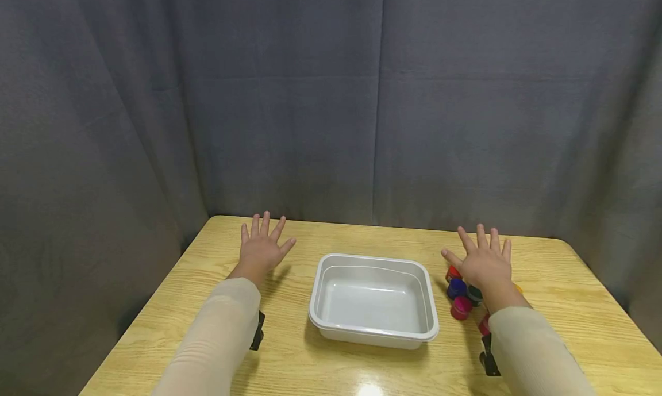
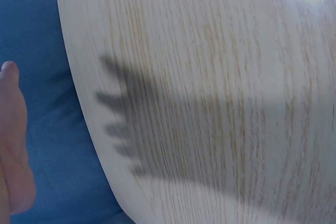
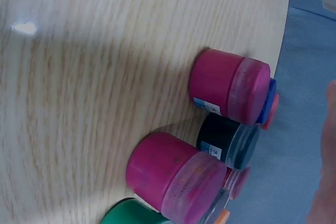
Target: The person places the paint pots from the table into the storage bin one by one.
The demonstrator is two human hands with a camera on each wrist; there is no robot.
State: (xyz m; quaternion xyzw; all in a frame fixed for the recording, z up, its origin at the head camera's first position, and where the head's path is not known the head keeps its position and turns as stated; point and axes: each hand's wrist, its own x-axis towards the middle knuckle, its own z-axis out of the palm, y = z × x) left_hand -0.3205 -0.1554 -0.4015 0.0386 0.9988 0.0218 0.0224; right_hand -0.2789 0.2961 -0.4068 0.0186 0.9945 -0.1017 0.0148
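Note:
My left hand (image 1: 261, 251) is held out above the table's left side, fingers straight and spread, holding nothing. On the other side my right hand (image 1: 485, 265) hovers with spread fingers over a cluster of small lidded paint jars and partly hides them. Among the jars are a red jar (image 1: 453, 273), a blue jar (image 1: 456, 288), a dark jar (image 3: 216, 134) and a magenta jar (image 1: 461, 308). In the right wrist view a second magenta jar (image 3: 157, 163) and a green jar (image 3: 128, 213) stand closer. Between my hands sits a light grey plastic tub (image 1: 374, 331), with nothing inside.
The wooden table (image 1: 289, 361) has rounded far corners. A grey curtain (image 1: 310, 126) hangs behind it and along both sides. Dark camera mounts (image 1: 257, 331) show under the sleeves. Shadows of the left hand fall on the tabletop in the left wrist view.

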